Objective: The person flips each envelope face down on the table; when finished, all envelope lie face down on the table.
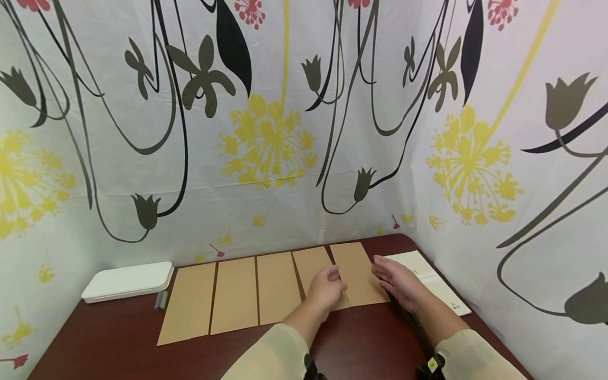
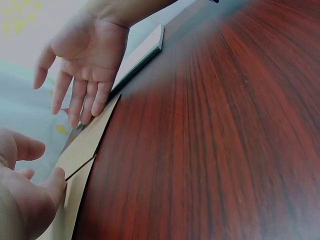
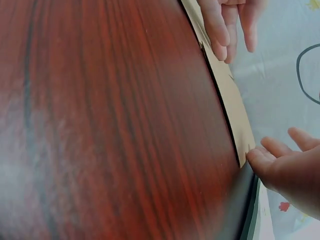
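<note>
Flat brown paper rectangles point(image 1: 235, 295) lie side by side in a row on the dark red-brown table. My left hand point(image 1: 326, 289) is at the left edge of the rightmost brown rectangle point(image 1: 357, 274), over part of its neighbour point(image 1: 309, 259). Along the opposite edge, my right hand point(image 1: 398, 279) stands with fairly straight fingers, palm turned inward. The left wrist view shows the left hand point(image 2: 30, 195) with loosely bent fingers near the seam between two rectangles. In the right wrist view, the right hand's point(image 3: 292, 167) fingertips seem to touch the rectangle's end. Neither hand grips anything.
Beyond my right hand lies a white booklet-like item point(image 1: 434, 279) with small printed marks. A white case point(image 1: 128, 281) stands at the left, with small greenish and grey sticks point(image 1: 162, 300) beside it. Flower-patterned cloth point(image 1: 266, 211) surrounds the table point(image 1: 361, 343).
</note>
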Motion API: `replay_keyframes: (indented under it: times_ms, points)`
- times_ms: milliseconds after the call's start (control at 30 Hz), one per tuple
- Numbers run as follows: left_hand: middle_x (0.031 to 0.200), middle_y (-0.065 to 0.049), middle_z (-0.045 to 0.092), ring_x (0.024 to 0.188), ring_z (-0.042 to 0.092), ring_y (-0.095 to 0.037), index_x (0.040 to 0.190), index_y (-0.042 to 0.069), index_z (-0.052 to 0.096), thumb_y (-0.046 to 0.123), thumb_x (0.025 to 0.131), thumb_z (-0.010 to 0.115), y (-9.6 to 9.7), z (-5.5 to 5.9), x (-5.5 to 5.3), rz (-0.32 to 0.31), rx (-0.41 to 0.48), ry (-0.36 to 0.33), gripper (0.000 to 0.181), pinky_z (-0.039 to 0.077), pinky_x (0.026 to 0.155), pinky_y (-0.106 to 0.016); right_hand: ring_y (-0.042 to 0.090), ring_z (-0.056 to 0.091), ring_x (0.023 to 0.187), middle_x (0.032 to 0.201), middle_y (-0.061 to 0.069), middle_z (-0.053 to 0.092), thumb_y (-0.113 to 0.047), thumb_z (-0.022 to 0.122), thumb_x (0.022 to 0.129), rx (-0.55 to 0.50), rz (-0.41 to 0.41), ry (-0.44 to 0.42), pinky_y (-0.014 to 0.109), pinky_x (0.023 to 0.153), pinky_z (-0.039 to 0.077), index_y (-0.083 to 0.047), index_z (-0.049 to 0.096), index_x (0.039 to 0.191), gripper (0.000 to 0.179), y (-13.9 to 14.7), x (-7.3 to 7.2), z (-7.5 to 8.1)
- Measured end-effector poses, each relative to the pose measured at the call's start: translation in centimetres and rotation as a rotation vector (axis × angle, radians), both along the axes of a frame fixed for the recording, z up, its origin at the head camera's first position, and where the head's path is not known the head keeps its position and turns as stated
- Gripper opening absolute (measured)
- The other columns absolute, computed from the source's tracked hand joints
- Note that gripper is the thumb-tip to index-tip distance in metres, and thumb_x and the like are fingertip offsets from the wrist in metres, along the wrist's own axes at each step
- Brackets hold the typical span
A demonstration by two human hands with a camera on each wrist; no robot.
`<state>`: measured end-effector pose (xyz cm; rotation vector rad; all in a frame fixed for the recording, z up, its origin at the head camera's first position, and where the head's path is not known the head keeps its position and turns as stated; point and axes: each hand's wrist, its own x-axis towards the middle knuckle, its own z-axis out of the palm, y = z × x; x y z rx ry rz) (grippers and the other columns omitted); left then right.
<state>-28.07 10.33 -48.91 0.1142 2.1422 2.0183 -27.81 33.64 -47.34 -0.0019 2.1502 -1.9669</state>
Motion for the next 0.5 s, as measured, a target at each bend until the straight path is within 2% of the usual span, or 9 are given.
replay_keyframes:
  times_ms: [167, 267, 367, 500]
  points:
    - [0.154, -0.024, 0.059, 0.145, 0.055, -0.043, 0.153, 0.001, 0.053, 0.003, 0.095, 0.066, -1.8, -0.3, -0.3, 0.027, 0.005, 0.029, 0.06, 0.053, 0.116, -0.049, 0.042, 0.017, 0.166, 0.177, 0.027, 0.019, -0.037, 0.041, 0.117, 0.009, -0.018, 0.024, 0.061, 0.135, 0.02, 0.001, 0.018, 0.17, 0.07, -0.5, -0.5, 0.5]
    - [0.154, -0.024, 0.058, 0.144, 0.055, -0.043, 0.153, 0.001, 0.053, 0.003, 0.095, 0.067, -3.3, 0.0, -0.5, 0.028, -0.012, 0.036, 0.06, 0.054, 0.115, -0.05, 0.043, 0.019, 0.166, 0.177, 0.027, 0.021, -0.038, 0.044, 0.116, 0.017, -0.018, 0.027, 0.06, 0.135, 0.022, 0.001, 0.021, 0.169, 0.07, -1.2, -0.5, 1.1]
    - [0.153, -0.023, 0.059, 0.139, 0.058, -0.041, 0.152, 0.002, 0.055, 0.006, 0.095, 0.067, -5.2, 0.8, -0.7, 0.036, -0.085, 0.08, 0.058, 0.056, 0.111, -0.049, 0.043, 0.022, 0.165, 0.176, 0.027, 0.024, -0.039, 0.047, 0.115, 0.018, -0.016, 0.029, 0.059, 0.134, 0.024, 0.001, 0.023, 0.169, 0.071, -2.2, -0.5, 1.7]
    - [0.157, -0.02, 0.056, 0.142, 0.057, -0.042, 0.153, 0.005, 0.054, 0.012, 0.098, 0.068, -8.0, 2.3, -1.2, 0.052, -0.163, 0.13, 0.057, 0.053, 0.114, -0.054, 0.043, 0.024, 0.164, 0.174, 0.027, 0.03, -0.04, 0.051, 0.113, 0.012, -0.006, 0.059, 0.059, 0.133, 0.026, -0.001, 0.029, 0.167, 0.07, -3.5, -1.0, 2.4]
